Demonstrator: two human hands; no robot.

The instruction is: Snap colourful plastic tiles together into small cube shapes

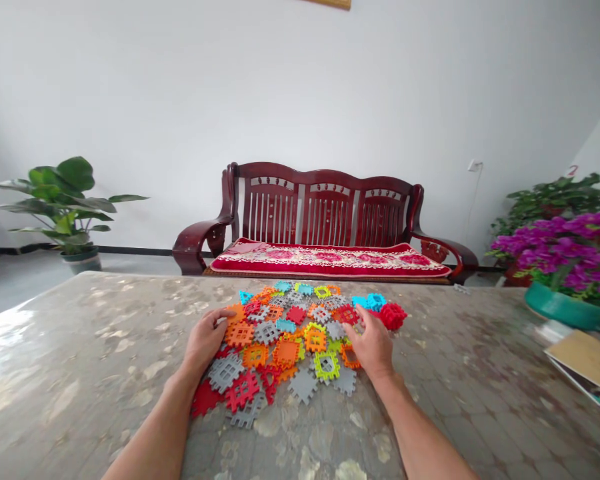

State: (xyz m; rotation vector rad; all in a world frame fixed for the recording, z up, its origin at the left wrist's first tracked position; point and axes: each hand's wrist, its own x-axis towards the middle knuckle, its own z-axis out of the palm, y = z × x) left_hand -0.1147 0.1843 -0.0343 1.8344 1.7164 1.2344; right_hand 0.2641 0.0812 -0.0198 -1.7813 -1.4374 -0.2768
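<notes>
From the head camera I see both of my operator's forearms reaching onto a glossy, stone-patterned table [80, 347]. In the middle of it lies a loose pile of flat, toothed plastic building tiles in orange, grey, red, blue and lime [290, 333].

The left hand [205, 340] is cupped against the pile's left edge with its fingers bent over an orange tile. It rests there and grips nothing that I can make out. The right hand [373, 347] lies palm down and relaxed on the right edge, close to a red knobbly ball of joined tiles [393, 315].

My worry is the slick tabletop. A sideways push could scatter the tiles, or send the ball rolling toward the teal pot of purple flowers [565, 303].
</notes>
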